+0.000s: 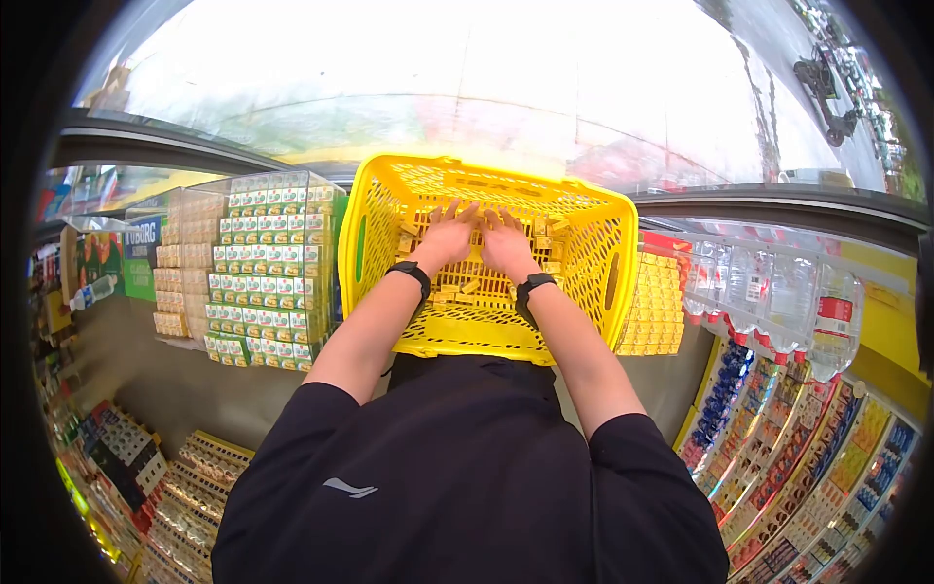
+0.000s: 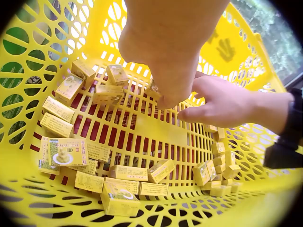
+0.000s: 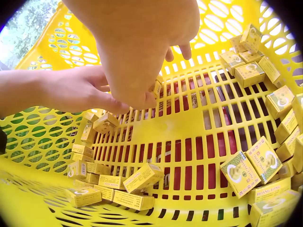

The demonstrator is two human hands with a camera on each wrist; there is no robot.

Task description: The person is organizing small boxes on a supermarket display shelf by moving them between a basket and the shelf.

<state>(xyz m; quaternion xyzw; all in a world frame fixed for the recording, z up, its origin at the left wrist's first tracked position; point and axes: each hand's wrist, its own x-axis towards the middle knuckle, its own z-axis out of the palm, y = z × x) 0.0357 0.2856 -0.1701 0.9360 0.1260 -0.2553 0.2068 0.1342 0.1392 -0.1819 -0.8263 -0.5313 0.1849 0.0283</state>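
A yellow slotted basket [image 1: 486,343] holds many small yellow boxes [image 1: 470,287] lying loose along its sides. Both hands reach down inside it, close together near the far wall: my left hand [image 1: 446,238] and my right hand [image 1: 504,241], fingers spread in the head view. In the left wrist view a small box [image 2: 152,90] lies beside my left hand [image 2: 165,61], whose fingertips are mostly hidden. My right hand [image 3: 137,56] partly covers another box [image 3: 157,87] in the right wrist view. Whether either hand touches a box, I cannot tell.
Stacked green-and-white cartons [image 1: 263,273] stand left of the basket, and stacked yellow boxes [image 1: 652,310] stand right of it. Large water bottles [image 1: 769,292] are farther right. Filled product shelves [image 1: 798,487] lie at the lower right, with glass behind the basket.
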